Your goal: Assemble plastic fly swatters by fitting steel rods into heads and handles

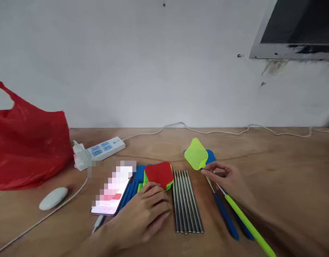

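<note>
With its thumb and fingertips, my right hand (223, 178) pinches a yellow-green fly swatter (196, 154) at the neck, just below its mesh head. Its long green handle (250, 225) slants down to the right. Underneath lie blue fly swatters (226, 216) with metal shafts, partly covered. My left hand (144, 214) rests palm down, fingers loosely bent and apart, against the near edge of a pile of swatter heads. A red head (159, 174) tops that pile, with green edges showing below. Between the hands, several metal rods (187, 203) lie side by side.
A lit phone (113, 192) leans over blue handles (129, 192) left of the pile. Further left are a white mouse-shaped object (53, 198), a power strip (107, 148) with a plugged-in charger, and a red plastic bag (33, 142). White cable (182, 123) runs along the wall.
</note>
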Tool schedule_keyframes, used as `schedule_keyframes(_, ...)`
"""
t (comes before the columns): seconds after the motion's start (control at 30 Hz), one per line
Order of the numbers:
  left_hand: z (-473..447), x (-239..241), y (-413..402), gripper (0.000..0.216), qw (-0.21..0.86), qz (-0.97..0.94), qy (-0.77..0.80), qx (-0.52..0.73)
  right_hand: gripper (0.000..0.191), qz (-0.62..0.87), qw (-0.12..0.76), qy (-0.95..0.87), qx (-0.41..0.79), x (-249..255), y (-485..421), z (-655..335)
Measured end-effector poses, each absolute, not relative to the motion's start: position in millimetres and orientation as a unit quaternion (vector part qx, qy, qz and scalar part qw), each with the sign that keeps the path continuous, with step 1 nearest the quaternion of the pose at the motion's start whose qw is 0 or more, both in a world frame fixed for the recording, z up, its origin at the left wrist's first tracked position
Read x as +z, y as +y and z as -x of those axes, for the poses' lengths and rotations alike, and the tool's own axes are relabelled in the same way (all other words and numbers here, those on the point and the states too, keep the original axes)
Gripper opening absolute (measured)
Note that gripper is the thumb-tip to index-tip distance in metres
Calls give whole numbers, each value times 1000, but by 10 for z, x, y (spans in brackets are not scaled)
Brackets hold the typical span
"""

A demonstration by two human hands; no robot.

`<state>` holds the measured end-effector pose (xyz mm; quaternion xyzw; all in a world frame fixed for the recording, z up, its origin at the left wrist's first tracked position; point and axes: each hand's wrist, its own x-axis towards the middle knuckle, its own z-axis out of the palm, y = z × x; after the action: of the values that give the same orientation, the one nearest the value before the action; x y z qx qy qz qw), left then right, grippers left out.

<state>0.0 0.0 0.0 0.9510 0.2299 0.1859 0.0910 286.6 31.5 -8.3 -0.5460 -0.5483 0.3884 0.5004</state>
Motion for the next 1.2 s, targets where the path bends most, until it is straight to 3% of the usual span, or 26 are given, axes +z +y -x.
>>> schedule_keyframes(0.6, 25, 8, 22, 21, 86, -943, 245, 211, 43, 518, 483, -505, 494, -192, 220, -2730)
schedule_keyframes(0.87, 76, -27, 66, 18, 56, -893, 320, 310, 45, 506, 455, -481, 553, -205, 245, -2752)
schedule_keyframes(1.07, 131, -73, 135, 17, 19, -860, 401, 315, 42, 488, 478, -467, 562, -192, 178, -2706)
schedule_keyframes(1.2, 162, -109, 179, 31, 6, -842, 449, 299, 48, 487, 431, -461, 604, -184, 152, -2701)
